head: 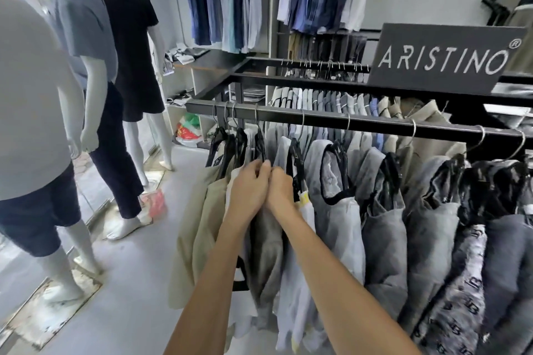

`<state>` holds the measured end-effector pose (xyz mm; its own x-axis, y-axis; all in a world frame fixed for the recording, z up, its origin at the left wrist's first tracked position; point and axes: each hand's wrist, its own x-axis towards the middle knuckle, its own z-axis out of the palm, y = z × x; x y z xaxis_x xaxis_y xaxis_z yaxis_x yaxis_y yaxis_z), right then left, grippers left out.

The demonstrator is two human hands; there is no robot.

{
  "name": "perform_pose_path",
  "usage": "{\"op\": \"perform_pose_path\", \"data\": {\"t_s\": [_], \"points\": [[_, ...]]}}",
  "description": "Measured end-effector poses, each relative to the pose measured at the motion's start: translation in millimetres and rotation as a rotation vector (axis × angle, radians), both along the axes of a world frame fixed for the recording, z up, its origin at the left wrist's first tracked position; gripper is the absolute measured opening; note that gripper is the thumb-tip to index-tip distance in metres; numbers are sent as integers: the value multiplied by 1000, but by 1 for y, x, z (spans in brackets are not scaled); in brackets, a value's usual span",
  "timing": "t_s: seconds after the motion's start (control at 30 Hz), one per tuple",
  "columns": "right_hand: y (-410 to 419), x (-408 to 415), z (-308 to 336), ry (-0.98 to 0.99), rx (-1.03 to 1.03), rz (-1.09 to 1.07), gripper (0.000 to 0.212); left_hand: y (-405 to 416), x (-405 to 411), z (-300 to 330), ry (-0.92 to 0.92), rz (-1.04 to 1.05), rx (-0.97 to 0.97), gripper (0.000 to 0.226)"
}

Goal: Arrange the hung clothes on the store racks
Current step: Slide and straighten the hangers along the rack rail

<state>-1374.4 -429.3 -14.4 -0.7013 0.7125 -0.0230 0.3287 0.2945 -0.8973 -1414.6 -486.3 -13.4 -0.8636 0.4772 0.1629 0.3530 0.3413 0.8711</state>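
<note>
Dark sign board [444, 59] mounted on the black clothes rack [360, 119]: white capitals read "ARISTINO", with a registered-trademark symbol. Garment prints and tags: illegible.

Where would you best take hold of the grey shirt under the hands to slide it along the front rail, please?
Probably at the black hanger's shoulder, just below its metal hook, coming from the front where both hands already meet. The grey shirt hangs limp and packed between neighbours, so pulling fabric would only stretch it; the hook rides freely on the front rail.

mannequins [95, 72]: 3 | hands [249, 186]: 2 | brand sign [441, 57]: 1
</note>
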Motion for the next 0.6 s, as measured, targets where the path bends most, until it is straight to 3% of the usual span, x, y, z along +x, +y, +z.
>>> {"op": "perform_pose_path", "data": {"t_s": [0.17, 0.27, 0.4, 0.47, 0.57, 0.6], "points": [[7, 25, 12, -23, -23, -71, 30, 12, 3, 3, -122, -68, 133, 32], [21, 47, 18, -48, -7, -90, 29, 24, 19, 1, -171, 30, 290, 27], [37, 89, 36, -70, 84, -9, 38, 44, 44, 5, -111, 102, 420, 20], [56, 115, 41, -62, 115, 50, 31, 59, 63, 9, 3, 105, 417, 36], [88, 163, 44, -109, 151, 50, 25, 85, 101, 17, 9, 189, 482, 35], [98, 180, 46, -98, 158, 60, 37, 94, 118, 19, -7, 200, 491, 33]]}}
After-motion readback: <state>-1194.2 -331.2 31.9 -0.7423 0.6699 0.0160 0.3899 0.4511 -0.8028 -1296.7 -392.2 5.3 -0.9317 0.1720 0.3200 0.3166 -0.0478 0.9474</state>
